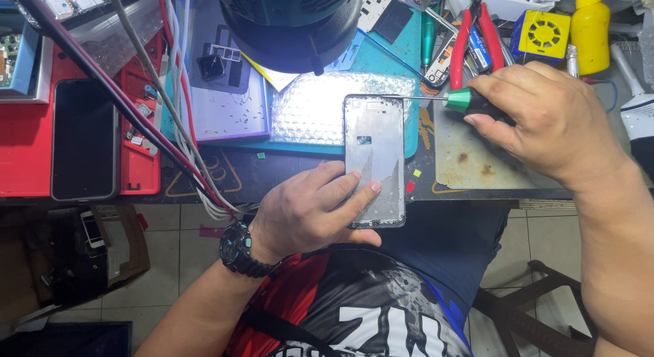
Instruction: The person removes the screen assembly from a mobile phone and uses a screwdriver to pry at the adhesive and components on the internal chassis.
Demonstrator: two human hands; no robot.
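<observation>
A: What is the left hand (310, 210) doing?

B: It is clamped on a phone frame (375, 159), the fingers (354, 190) spread across its lower face and the thumb under its bottom edge. A black wristwatch (238, 248) sits on that wrist.

A: And how does the frame look?

B: Long, upright in the view, silvery grey with rounded corners. The upper part is bare, dull metal with small cut-outs near the top. Lower down, a jagged, paler patch runs across the middle, like a torn film or foil; I cannot tell which.

A: Where does it lie?

B: At the front edge of the bench (286, 173), its bottom end overhanging toward the person's lap, its top end resting on a sheet of bubble wrap (313, 108) that lies on a teal mat (388, 43).

A: The right hand (545, 118)?

B: Closed around a screwdriver (463, 99) with a green collar. Its thin shaft points left and the tip meets the top right corner of the frame.

A: What else is nearby?

B: Red-handled pliers (470, 37) behind the screwdriver, a yellow bottle (590, 26) at the far right, a dark phone (85, 139) on a red tray (27, 139) at the left, and a round black lamp head (293, 23) above.
</observation>
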